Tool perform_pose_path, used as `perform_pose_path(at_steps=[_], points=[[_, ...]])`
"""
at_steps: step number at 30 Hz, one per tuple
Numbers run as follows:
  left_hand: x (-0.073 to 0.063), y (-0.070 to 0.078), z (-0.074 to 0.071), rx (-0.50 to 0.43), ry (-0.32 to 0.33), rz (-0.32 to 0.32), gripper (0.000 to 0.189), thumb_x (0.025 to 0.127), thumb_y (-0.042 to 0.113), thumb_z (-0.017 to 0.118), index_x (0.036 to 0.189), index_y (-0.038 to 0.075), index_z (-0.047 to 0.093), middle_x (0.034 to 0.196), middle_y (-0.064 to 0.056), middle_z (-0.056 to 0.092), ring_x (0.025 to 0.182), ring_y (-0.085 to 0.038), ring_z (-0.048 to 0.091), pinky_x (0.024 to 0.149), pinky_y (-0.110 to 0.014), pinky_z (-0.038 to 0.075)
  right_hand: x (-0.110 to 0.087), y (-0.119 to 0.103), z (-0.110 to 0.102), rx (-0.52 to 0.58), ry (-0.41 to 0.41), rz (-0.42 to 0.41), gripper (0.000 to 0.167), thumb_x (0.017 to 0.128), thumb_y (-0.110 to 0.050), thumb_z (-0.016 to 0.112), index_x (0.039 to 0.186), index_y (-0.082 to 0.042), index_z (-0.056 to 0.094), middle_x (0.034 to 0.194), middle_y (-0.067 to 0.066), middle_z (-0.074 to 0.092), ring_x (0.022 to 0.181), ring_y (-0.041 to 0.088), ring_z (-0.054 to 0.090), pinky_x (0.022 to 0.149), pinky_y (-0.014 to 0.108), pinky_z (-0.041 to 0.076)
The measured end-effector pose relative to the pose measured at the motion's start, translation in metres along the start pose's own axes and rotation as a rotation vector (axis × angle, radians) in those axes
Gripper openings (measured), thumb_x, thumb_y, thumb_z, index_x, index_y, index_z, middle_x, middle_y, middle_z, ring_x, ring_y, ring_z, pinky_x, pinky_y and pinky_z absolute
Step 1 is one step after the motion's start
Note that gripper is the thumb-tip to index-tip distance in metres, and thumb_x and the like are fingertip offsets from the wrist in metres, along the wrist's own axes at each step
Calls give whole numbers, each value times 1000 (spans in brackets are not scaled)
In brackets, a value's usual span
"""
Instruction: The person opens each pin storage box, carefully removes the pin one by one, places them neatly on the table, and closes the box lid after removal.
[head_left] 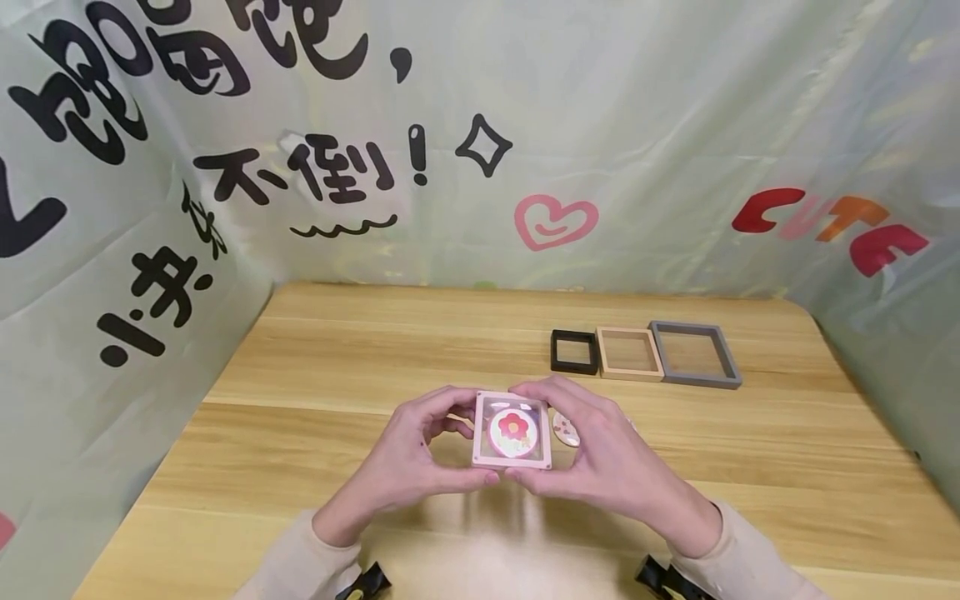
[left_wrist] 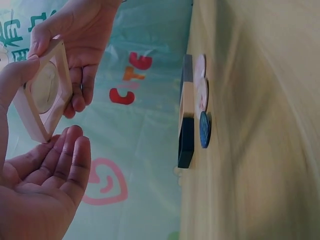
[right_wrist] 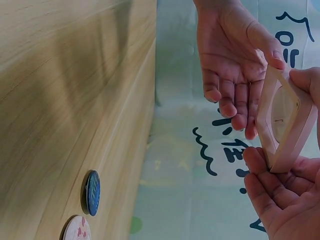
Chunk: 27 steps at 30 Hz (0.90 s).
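Observation:
Both hands hold a small square pink display frame [head_left: 476, 433] up above the table. Behind its clear film sits a round badge [head_left: 513, 432] with a red flower. My left hand [head_left: 408, 454] pinches the frame's left side, thumb along the lower edge. On the opposite side my right hand [head_left: 600, 450] grips it, thumb below and fingers at the top corner. A white badge with red marks [head_left: 565, 429] lies on the table, partly hidden by the right hand. The left wrist view shows a blue badge [left_wrist: 205, 130] near it.
Toward the back right of the wooden table [head_left: 360, 350], a black frame [head_left: 574, 368], a tan frame [head_left: 630, 375] and a larger grey frame [head_left: 697, 382] lie in a row. A printed curtain [head_left: 645, 125] hangs around the table's back and sides.

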<state>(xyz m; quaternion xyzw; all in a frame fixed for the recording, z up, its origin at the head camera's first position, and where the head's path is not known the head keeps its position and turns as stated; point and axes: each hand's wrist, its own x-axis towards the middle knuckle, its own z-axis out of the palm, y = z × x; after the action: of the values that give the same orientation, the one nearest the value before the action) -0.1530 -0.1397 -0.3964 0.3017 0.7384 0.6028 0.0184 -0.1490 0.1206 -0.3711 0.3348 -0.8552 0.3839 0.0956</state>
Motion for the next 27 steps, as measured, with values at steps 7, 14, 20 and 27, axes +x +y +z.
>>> perform_pose_path(at_steps=[7,14,20,27], points=[[-1,-4,2,-67,6,8,71,74,2,96,138,6,66,124,-12,74,113,-16,70,97,-35,64,-1,-1,1,4,8,-17,67,80,-43,93,139,-27,65,126,-16,71,106,5,68,88,32,63],[0,-6,4,-103,-10,-10,70,76,2,94,139,8,65,126,-12,73,113,-17,70,100,-36,63,-2,1,2,5,1,-9,66,81,-45,93,139,-29,65,129,-15,71,111,6,69,90,38,64],[-1,-6,5,-121,-14,-10,69,76,1,93,139,5,65,123,-14,73,112,-17,70,103,-36,62,-2,2,2,12,-6,-11,67,82,-45,92,141,-28,65,129,-14,71,111,6,69,91,40,64],[-1,-7,4,-147,-8,-3,70,76,-2,92,139,3,63,125,-17,71,114,-17,70,105,-35,61,-1,1,2,22,-18,1,66,83,-45,91,141,-29,64,128,-16,71,110,5,68,90,36,63]])
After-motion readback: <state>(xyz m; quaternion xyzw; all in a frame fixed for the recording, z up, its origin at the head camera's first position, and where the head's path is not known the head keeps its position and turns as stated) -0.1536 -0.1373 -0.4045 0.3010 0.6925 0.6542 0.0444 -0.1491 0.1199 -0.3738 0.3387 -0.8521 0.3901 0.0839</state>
